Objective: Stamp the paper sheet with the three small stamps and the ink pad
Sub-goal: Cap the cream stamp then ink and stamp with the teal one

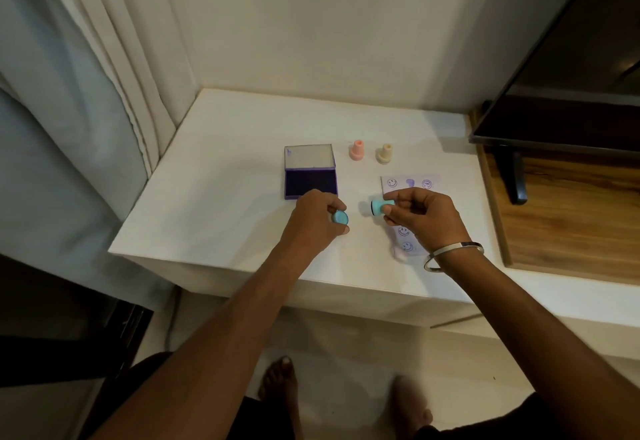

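At the near middle of the white table (242, 134), just above its front edge, both hands hang with something teal in each. The right hand (420, 216) pinches the teal stamp (379, 207) between thumb and fingertips, lying on its side with the dark face turned toward 9 o'clock. The left hand (320, 219) is curled around the teal cap (340, 217), thumb and fingers closed on its rim.

The risks, as I judge them:
- The wet face points sideways at the other hand, so a small slip could smear ink on skin or tabletop.
- The paper sheet (410, 184) lies under the right hand and wrist, already bearing several purple prints (at least 5 show), and a dragging palm could smudge them.
- The cap is small and could be fumbled off the table's near edge.

The ink pad (310, 183) sits open at 10 o'clock from the hands, lid raised. The pink stamp (356, 149) and beige stamp (384, 153) stand upright at 12 o'clock, beyond the sheet.
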